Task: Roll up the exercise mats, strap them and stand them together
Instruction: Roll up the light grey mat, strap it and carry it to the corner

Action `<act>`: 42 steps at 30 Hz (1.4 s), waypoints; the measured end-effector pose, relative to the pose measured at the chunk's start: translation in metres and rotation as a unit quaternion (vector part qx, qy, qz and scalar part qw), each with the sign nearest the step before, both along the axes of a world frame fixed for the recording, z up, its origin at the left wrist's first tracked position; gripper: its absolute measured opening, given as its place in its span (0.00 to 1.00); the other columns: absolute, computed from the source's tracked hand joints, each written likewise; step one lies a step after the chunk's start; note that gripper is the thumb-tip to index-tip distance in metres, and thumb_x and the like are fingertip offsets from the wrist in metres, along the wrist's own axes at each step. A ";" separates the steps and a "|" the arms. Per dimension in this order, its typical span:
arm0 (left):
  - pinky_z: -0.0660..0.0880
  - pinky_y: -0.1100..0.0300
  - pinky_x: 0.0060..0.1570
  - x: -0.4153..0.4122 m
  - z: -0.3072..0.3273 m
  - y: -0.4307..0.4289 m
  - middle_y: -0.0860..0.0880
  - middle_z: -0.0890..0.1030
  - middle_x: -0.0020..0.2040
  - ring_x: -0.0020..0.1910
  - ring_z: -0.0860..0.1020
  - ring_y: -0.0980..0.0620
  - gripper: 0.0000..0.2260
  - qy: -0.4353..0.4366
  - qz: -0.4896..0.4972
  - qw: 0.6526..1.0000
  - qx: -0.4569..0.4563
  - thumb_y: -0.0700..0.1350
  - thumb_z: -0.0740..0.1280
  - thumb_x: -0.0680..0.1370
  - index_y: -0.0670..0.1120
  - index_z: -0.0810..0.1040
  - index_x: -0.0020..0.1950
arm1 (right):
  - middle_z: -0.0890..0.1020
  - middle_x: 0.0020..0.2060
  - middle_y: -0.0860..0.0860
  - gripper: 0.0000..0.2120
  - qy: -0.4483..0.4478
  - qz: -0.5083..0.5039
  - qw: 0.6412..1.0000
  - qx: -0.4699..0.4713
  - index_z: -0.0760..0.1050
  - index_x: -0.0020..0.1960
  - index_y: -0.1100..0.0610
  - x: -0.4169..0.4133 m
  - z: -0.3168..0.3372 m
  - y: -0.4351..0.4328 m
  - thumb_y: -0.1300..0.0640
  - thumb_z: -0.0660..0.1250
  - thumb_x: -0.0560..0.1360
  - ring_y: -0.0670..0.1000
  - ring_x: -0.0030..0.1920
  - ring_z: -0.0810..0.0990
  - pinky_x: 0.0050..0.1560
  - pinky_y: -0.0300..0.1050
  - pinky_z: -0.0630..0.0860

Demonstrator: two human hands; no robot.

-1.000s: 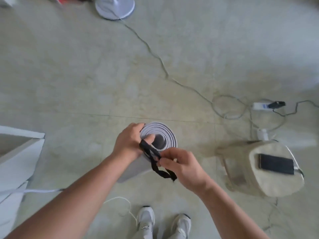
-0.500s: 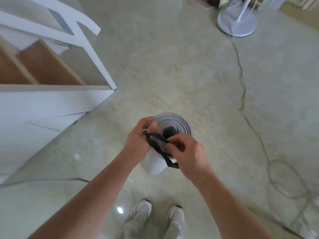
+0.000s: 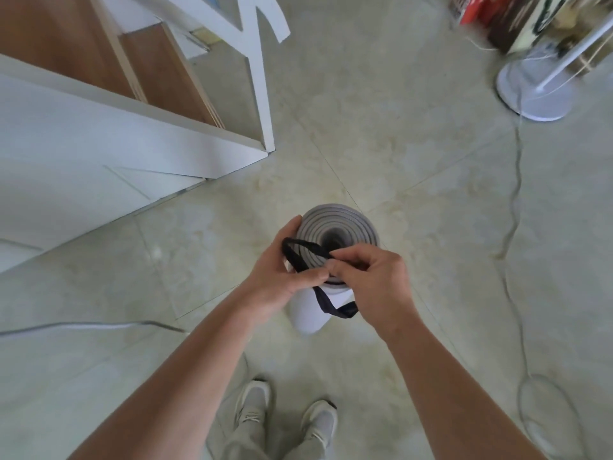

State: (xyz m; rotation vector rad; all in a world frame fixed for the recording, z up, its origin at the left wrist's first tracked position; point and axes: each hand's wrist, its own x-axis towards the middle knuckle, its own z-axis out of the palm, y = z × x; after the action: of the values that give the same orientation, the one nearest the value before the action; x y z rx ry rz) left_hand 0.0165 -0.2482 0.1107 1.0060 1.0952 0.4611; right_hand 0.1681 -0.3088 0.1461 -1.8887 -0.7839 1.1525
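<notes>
Mat (image 3: pixel 338 224) upright on pale floor (image 3: pixel 398 144)

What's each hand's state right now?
Left hand: closed, gripping the rolled mat at its top, thumb on the black strap.
Right hand: closed, pinching the black strap.

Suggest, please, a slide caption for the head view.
Left hand and right hand hold a black strap atop an upright rolled mat.
</notes>
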 end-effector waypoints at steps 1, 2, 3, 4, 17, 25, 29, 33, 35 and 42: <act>0.76 0.70 0.55 -0.004 0.000 0.002 0.56 0.76 0.66 0.58 0.78 0.67 0.47 0.002 -0.012 1.000 -0.006 0.31 0.78 0.66 0.51 0.60 0.79 | 0.85 0.35 0.44 0.08 0.001 -0.001 1.000 -0.001 0.84 0.40 0.48 -0.002 0.001 0.001 0.60 0.77 0.70 0.41 0.38 0.83 0.40 0.31 0.76; 0.75 0.67 0.60 -0.009 0.000 0.005 0.56 0.76 0.67 0.61 0.77 0.66 0.48 0.004 -0.030 0.999 -0.012 0.31 0.78 0.66 0.52 0.59 0.80 | 0.85 0.35 0.43 0.09 0.000 -0.004 1.000 -0.001 0.83 0.39 0.47 -0.004 0.001 0.001 0.61 0.77 0.70 0.41 0.38 0.83 0.39 0.30 0.75; 0.74 0.62 0.64 -0.013 0.001 0.008 0.56 0.76 0.68 0.64 0.76 0.64 0.50 0.001 -0.051 0.999 -0.019 0.32 0.78 0.64 0.53 0.58 0.80 | 0.85 0.35 0.43 0.10 -0.003 -0.006 1.000 -0.001 0.83 0.39 0.46 -0.007 0.001 0.001 0.61 0.77 0.69 0.41 0.38 0.83 0.39 0.30 0.75; 0.73 0.59 0.67 -0.017 0.002 0.011 0.56 0.76 0.69 0.66 0.75 0.62 0.52 -0.002 -0.074 0.997 -0.025 0.33 0.78 0.63 0.54 0.57 0.80 | 0.85 0.36 0.43 0.10 -0.003 -0.009 1.000 0.000 0.83 0.39 0.46 -0.009 0.000 0.000 0.61 0.77 0.69 0.41 0.39 0.83 0.39 0.30 0.75; 0.75 0.55 0.60 -0.016 0.012 0.009 0.49 0.82 0.60 0.58 0.81 0.51 0.41 -0.035 0.043 0.995 -0.081 0.39 0.69 0.58 0.53 0.70 0.73 | 0.84 0.35 0.44 0.06 -0.042 -0.028 0.999 -0.014 0.84 0.42 0.48 -0.029 -0.004 0.004 0.58 0.78 0.70 0.40 0.36 0.80 0.40 0.34 0.76; 0.77 0.66 0.55 -0.016 0.000 -0.004 0.53 0.81 0.64 0.63 0.78 0.57 0.29 -0.008 0.094 0.995 -0.035 0.38 0.73 0.76 0.54 0.68 0.73 | 0.84 0.36 0.42 0.03 -0.073 -0.038 0.996 -0.017 0.84 0.43 0.48 -0.042 -0.005 0.009 0.55 0.76 0.72 0.40 0.39 0.82 0.41 0.34 0.78; 0.76 0.64 0.57 -0.014 0.004 -0.001 0.53 0.81 0.60 0.58 0.80 0.59 0.29 0.074 0.118 0.990 0.018 0.37 0.74 0.72 0.53 0.71 0.70 | 0.84 0.36 0.42 0.04 -0.089 -0.037 0.995 0.007 0.82 0.42 0.49 -0.053 -0.006 0.010 0.56 0.75 0.73 0.40 0.39 0.82 0.41 0.34 0.78; 0.78 0.56 0.56 0.005 0.011 -0.006 0.55 0.80 0.55 0.55 0.80 0.56 0.27 0.112 0.231 0.966 -0.002 0.40 0.67 0.66 0.56 0.74 0.64 | 0.84 0.40 0.45 0.07 -0.104 -0.068 0.992 0.037 0.81 0.41 0.46 -0.061 -0.018 0.008 0.58 0.73 0.73 0.44 0.42 0.83 0.46 0.45 0.81; 0.77 0.54 0.57 0.016 0.013 -0.008 0.61 0.79 0.49 0.52 0.79 0.56 0.25 0.161 0.300 0.940 0.001 0.42 0.65 0.66 0.57 0.75 0.63 | 0.83 0.41 0.45 0.08 -0.092 -0.081 0.991 0.050 0.81 0.43 0.44 -0.069 -0.024 0.004 0.58 0.72 0.73 0.47 0.42 0.83 0.45 0.50 0.82; 0.74 0.55 0.52 0.009 0.005 0.012 0.58 0.80 0.47 0.49 0.78 0.51 0.24 0.284 0.256 0.921 0.073 0.47 0.60 0.63 0.58 0.76 0.59 | 0.82 0.38 0.47 0.06 -0.100 -0.119 0.983 0.098 0.78 0.44 0.49 -0.068 -0.027 -0.019 0.60 0.71 0.75 0.47 0.38 0.79 0.40 0.40 0.77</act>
State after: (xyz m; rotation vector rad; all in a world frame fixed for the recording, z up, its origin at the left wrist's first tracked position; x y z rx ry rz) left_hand 0.0256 -0.2364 0.1158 1.0047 1.8928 0.7006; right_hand 0.1004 -0.3280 0.1187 -1.8912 -0.7273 0.7199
